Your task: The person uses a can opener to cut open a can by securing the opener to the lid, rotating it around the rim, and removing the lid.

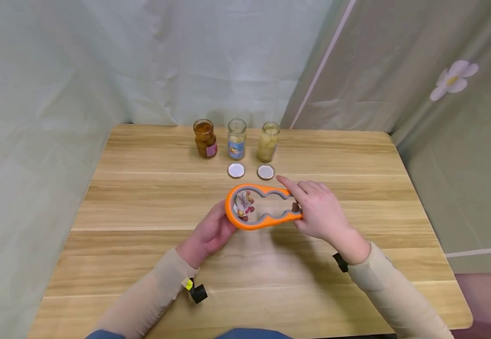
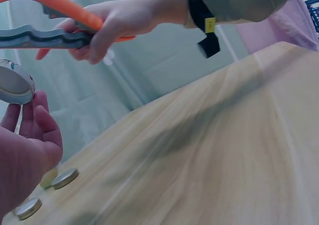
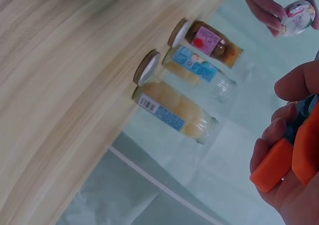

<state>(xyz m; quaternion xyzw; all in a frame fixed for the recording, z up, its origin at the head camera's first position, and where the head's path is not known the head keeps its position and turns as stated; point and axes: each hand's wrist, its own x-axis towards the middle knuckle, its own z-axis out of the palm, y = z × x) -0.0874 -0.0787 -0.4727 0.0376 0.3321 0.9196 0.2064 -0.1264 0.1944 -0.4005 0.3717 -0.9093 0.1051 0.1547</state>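
My left hand pinches a round printed jar lid between fingers and thumb, off the table. In the left wrist view, the pale underside of that lid faces down. With its fingers curled round the narrow end, my right hand grips an orange jar opener with grey wavy inner edges. In the head view the lid shows through the opener's wide ring. From the right wrist, the orange handle ends lie in my right palm.
Three uncapped glass jars stand at the table's back: a dark one, a blue-labelled one and one with pale contents. Two loose lids, one left and one right, lie before them. A curtain hangs behind the table.
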